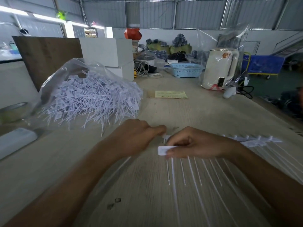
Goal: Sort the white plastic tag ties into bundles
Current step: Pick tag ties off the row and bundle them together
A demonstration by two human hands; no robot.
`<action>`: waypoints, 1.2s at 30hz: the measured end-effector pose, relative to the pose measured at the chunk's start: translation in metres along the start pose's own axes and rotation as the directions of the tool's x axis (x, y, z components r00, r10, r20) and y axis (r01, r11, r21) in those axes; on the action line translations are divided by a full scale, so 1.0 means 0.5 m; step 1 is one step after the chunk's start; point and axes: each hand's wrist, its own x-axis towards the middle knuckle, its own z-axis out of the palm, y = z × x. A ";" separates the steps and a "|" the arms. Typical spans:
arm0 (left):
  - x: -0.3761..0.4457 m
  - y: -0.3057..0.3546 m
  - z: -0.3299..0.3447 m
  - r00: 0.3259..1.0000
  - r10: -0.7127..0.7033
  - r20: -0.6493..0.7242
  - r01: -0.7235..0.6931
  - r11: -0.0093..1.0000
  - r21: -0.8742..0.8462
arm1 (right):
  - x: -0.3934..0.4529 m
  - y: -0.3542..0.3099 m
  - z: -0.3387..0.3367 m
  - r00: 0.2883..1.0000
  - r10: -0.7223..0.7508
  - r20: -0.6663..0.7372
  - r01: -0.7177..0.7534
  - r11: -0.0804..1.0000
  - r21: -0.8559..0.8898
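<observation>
A large heap of loose white tag ties [91, 99] spills from a clear plastic bag [72, 68] at the left of the wooden table [188, 112]. A strip of joined tag ties [203, 167] lies in front of me, tails fanned toward me and its spine [255, 139] running off to the right. My right hand [196, 143] pinches the white tag [162, 150] at the strip's left end. My left hand [136, 135] is curled, thumb and fingertips pinching the strip's top beside the right hand. The image is blurred by motion.
A cream kettle [219, 69] wrapped in clear plastic and a light-blue basket [186, 70] stand at the back. White boxes [111, 53] and a brown board [47, 53] sit behind the bag. A yellow paper slip [170, 94] lies mid-table. A tape roll [11, 112] sits at far left.
</observation>
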 end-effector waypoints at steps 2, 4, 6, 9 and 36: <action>-0.009 -0.030 0.005 0.996 -0.091 -0.019 0.090 0.995 -0.030 | -0.016 -0.001 -0.011 1.000 -0.003 0.016 0.002 0.999 0.033; -0.009 -0.033 0.010 0.976 -0.215 -0.042 0.177 0.887 -0.426 | -0.016 -0.001 -0.008 0.993 -0.020 -0.115 0.018 1.000 -0.016; 0.010 0.001 0.011 0.962 -0.269 -0.045 0.174 0.730 -0.661 | -0.002 -0.003 0.003 0.974 -0.018 -0.227 0.015 1.000 -0.017; 0.033 0.060 0.012 0.944 -0.303 0.134 0.259 0.423 -0.868 | 0.016 0.000 0.021 0.966 0.038 -0.254 -0.007 0.992 0.124; 0.020 0.057 -0.011 0.927 -0.180 0.330 0.308 0.867 -0.393 | -0.023 -0.033 -0.005 1.000 0.011 0.003 -0.010 0.980 -0.197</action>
